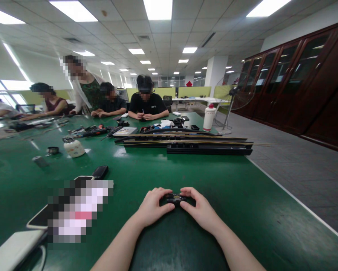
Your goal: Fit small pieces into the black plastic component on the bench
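A small black object (176, 198) with a brownish middle rests low over the green table, between my two hands. My left hand (154, 205) grips its left end, with the fingers on the far side and the thumb on the near side. At its right end, my right hand (198, 207) holds it the same way, thumb toward me. The fingers partly cover both ends, and what the object is cannot be made out.
On the green table (135, 173), a phone (39, 218), a black item (100, 172) and a jar (73, 147) lie left. Black rails (210, 150) with thin rods cross the far side, near a white bottle (209, 117). Several people sit or stand beyond.
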`<action>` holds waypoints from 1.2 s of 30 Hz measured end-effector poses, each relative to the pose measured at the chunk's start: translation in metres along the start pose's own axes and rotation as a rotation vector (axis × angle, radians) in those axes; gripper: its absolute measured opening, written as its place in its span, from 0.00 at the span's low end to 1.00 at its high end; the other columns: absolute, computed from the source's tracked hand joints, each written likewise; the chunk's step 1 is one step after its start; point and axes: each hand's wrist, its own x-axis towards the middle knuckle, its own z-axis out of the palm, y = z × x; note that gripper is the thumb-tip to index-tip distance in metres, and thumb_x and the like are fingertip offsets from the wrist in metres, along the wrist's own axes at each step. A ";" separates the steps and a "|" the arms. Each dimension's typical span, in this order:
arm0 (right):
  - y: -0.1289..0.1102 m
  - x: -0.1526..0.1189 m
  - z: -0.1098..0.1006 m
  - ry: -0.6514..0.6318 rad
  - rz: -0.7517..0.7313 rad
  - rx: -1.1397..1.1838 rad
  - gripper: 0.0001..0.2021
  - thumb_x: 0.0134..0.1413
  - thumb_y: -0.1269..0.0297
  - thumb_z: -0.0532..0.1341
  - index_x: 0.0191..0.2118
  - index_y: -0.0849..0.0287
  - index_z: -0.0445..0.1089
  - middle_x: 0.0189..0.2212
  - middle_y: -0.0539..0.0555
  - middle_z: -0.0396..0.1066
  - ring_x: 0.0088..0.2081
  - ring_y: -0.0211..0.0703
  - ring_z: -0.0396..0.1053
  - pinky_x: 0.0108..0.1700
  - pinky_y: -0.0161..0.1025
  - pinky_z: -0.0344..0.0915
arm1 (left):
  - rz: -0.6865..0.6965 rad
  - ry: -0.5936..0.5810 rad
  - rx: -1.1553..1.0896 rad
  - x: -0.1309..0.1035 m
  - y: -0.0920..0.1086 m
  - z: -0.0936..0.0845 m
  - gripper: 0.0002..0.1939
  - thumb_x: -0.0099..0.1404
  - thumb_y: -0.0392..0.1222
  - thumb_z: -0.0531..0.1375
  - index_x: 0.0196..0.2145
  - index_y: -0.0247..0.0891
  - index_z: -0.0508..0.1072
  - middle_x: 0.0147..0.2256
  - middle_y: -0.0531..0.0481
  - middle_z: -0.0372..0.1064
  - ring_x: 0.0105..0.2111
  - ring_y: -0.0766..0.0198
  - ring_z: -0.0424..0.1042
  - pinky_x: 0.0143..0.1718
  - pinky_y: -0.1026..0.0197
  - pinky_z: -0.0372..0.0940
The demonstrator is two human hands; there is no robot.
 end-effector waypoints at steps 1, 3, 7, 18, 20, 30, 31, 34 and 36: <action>0.000 0.000 0.000 -0.001 0.000 0.000 0.15 0.45 0.68 0.60 0.42 0.56 0.65 0.41 0.53 0.70 0.47 0.44 0.66 0.52 0.45 0.60 | 0.000 -0.002 0.001 0.000 0.000 0.000 0.21 0.55 0.50 0.59 0.47 0.44 0.68 0.41 0.50 0.69 0.41 0.58 0.65 0.44 0.57 0.58; 0.000 0.000 0.000 -0.003 -0.003 -0.004 0.15 0.45 0.68 0.60 0.42 0.56 0.65 0.41 0.54 0.70 0.47 0.44 0.66 0.52 0.45 0.60 | -0.004 -0.010 0.002 0.001 0.002 -0.001 0.20 0.55 0.50 0.58 0.45 0.44 0.69 0.40 0.50 0.69 0.41 0.59 0.65 0.44 0.58 0.58; 0.001 0.000 0.001 -0.001 -0.013 -0.019 0.14 0.45 0.67 0.60 0.42 0.56 0.65 0.41 0.54 0.70 0.46 0.44 0.67 0.52 0.44 0.60 | -0.012 -0.020 0.004 0.000 0.004 -0.002 0.18 0.56 0.50 0.58 0.44 0.43 0.69 0.40 0.50 0.69 0.41 0.59 0.65 0.43 0.58 0.58; -0.002 -0.001 0.001 0.010 -0.008 -0.073 0.13 0.45 0.66 0.60 0.41 0.56 0.67 0.41 0.53 0.71 0.45 0.44 0.67 0.51 0.44 0.61 | -0.002 -0.004 0.005 -0.001 0.004 -0.001 0.17 0.56 0.49 0.58 0.43 0.43 0.69 0.39 0.50 0.69 0.40 0.59 0.65 0.42 0.58 0.59; -0.002 -0.001 0.001 0.012 -0.009 -0.083 0.14 0.45 0.66 0.60 0.41 0.57 0.67 0.41 0.54 0.71 0.45 0.44 0.68 0.51 0.43 0.61 | 0.005 0.000 0.003 -0.001 0.004 -0.001 0.17 0.56 0.49 0.58 0.43 0.43 0.69 0.39 0.51 0.69 0.40 0.59 0.65 0.42 0.58 0.58; -0.001 -0.001 0.000 0.015 -0.018 -0.129 0.15 0.46 0.63 0.60 0.42 0.56 0.67 0.42 0.54 0.71 0.46 0.45 0.67 0.51 0.45 0.61 | 0.000 0.011 -0.018 -0.002 0.001 0.000 0.17 0.56 0.49 0.58 0.43 0.43 0.68 0.39 0.50 0.68 0.40 0.59 0.65 0.42 0.58 0.59; -0.001 -0.001 0.000 0.013 -0.021 -0.129 0.14 0.46 0.63 0.60 0.43 0.56 0.67 0.42 0.54 0.71 0.46 0.45 0.67 0.51 0.45 0.61 | -0.003 0.012 -0.021 -0.002 0.001 0.001 0.17 0.56 0.49 0.58 0.43 0.43 0.68 0.39 0.50 0.68 0.40 0.59 0.65 0.42 0.58 0.59; -0.001 -0.002 0.001 0.017 -0.028 -0.132 0.14 0.47 0.63 0.59 0.43 0.55 0.67 0.42 0.53 0.71 0.45 0.45 0.67 0.50 0.44 0.61 | -0.013 0.018 -0.032 -0.002 -0.001 0.001 0.18 0.56 0.49 0.58 0.44 0.43 0.68 0.39 0.50 0.68 0.40 0.59 0.65 0.42 0.58 0.59; -0.001 -0.002 0.001 0.017 -0.030 -0.132 0.14 0.47 0.63 0.59 0.42 0.55 0.67 0.42 0.53 0.71 0.45 0.45 0.67 0.50 0.44 0.61 | -0.023 0.019 -0.033 -0.002 -0.001 0.001 0.18 0.56 0.49 0.58 0.44 0.43 0.68 0.39 0.50 0.68 0.40 0.59 0.65 0.42 0.57 0.59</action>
